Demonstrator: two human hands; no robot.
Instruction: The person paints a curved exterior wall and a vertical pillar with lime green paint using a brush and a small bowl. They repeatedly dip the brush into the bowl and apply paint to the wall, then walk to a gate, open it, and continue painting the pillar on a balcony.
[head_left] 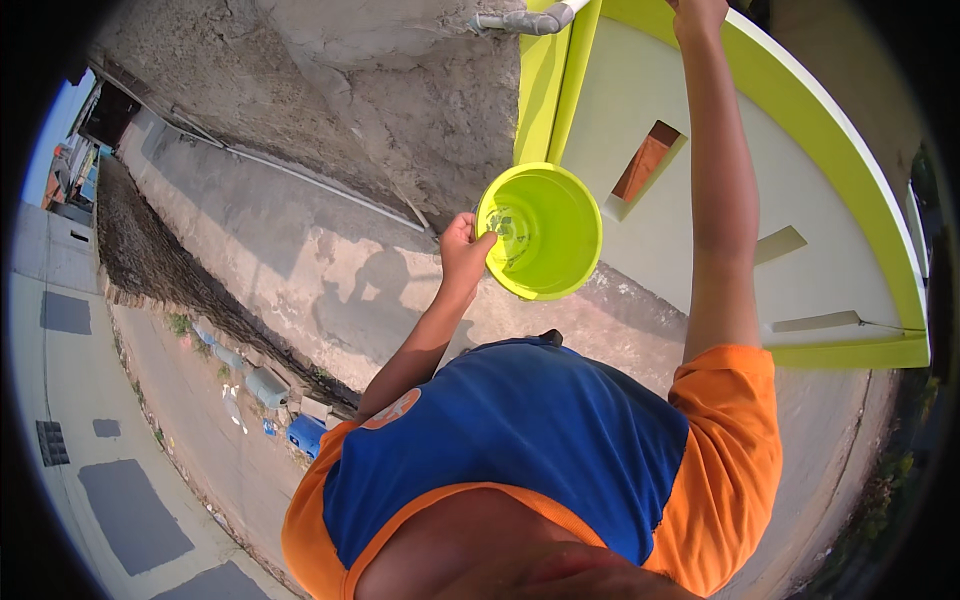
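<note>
My left hand [467, 256] is closed on the rim of a lime-green plastic bucket [558, 235], with the thumb inside its wall. The bucket tilts so that its open mouth faces me. A little clear liquid or a shiny wet patch seems to lie on its bottom, though I cannot tell which. High up, my right arm stretches to the top edge, where only part of my right hand [699, 12] shows. Its fingers are cut off, so whatever it touches is hidden. Nearest to that hand is the lime-green and white wall [630, 110].
A grey pipe [530, 20] juts out beside the lime-green post. Rough grey cement wall [400, 90] stands ahead, with a thin white pipe [320, 185] along its foot. A low wall [180, 255] runs along the left. Beyond it lie a blue container [305, 434] and a road.
</note>
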